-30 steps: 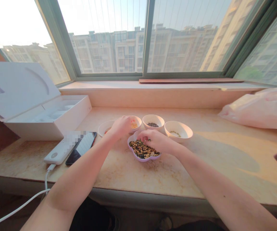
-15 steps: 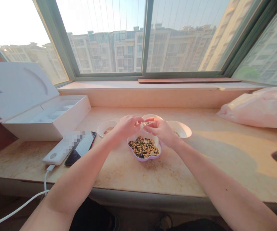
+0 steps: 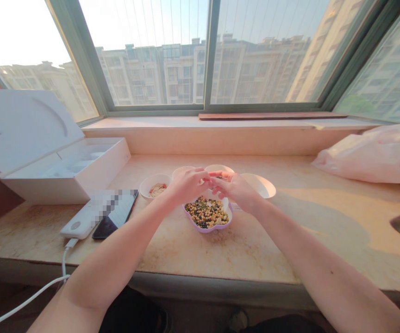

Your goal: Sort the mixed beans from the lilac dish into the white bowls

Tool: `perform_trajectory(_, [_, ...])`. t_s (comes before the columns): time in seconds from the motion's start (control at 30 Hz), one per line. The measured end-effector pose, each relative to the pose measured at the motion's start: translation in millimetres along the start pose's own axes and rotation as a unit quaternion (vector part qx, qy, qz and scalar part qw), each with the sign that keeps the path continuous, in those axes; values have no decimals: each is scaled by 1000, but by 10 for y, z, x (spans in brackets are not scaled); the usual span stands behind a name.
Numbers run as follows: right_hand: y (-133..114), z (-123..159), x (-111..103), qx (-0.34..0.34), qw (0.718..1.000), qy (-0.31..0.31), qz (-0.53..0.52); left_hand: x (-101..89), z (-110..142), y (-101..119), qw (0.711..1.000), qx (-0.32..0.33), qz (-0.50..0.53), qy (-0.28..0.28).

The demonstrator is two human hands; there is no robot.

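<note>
Now the step in hand seems to be a small handling with the fingertips, just above the back part of the purple bowl [image 3: 205,229]. The left hand [image 3: 188,185] and the right hand [image 3: 240,189] come together there, with bent fingers and with the tips touching or almost touching. Whether some small piece is gripped between them, I cannot tell, because the fingers cover this place.

The purple bowl stands upright on the counter [image 3: 172,254], and it contains mixed beans [image 3: 207,213], yellowish, black and green, with a few pale bits among them. Behind it and to its sides are four white bowls. The leftmost bowl [image 3: 144,189] has pale and reddish pieces inside; the second bowl [image 3: 182,169] and the third bowl [image 3: 219,167] are partly hidden by the hands, and the rightmost bowl [image 3: 267,188] is partly behind the right hand, so its content is not clear to me.

In my judgement, a next move from this position calls for light, exact fingers and for low wrists which do not push the rims. Any opening of the fingertips would need care about which bowl is below, since the rims are near each other.
</note>
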State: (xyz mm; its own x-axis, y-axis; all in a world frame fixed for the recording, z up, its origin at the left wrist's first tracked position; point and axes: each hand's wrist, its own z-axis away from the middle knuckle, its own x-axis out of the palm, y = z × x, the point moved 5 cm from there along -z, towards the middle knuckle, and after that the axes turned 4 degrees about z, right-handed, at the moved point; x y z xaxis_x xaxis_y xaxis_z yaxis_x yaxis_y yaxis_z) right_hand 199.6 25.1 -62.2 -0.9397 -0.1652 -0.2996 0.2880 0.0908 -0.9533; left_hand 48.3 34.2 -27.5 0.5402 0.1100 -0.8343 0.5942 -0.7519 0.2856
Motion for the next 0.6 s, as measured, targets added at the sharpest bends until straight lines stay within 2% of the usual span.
perform_trajectory(0.07, [-37, 17, 14, -51, 989, 9, 137, -29, 3, -52, 999, -25, -21, -10])
perform_trajectory(0.17, [-101, 80, 115, -143, 928, -31, 341, -84, 16, -193, 993, -92, -71, -29])
perform_trajectory(0.27, [-95, 153, 246, -186, 870, -124, 439, -102, 42, -368, 978, -163, -111, -62])
perform_trajectory(0.33, [-77, 174, 289, -189, 848, -156, 469, -89, 62, -464, 969, -196, -123, -85])
perform_trajectory(0.43, [-50, 168, 311, -188, 841, -171, 478, -62, 80, -531, 963, -214, -127, -105])
perform_trajectory(0.6, [-22, 139, 300, -192, 865, -156, 436, -51, 93, -494, 970, -187, -112, -104])
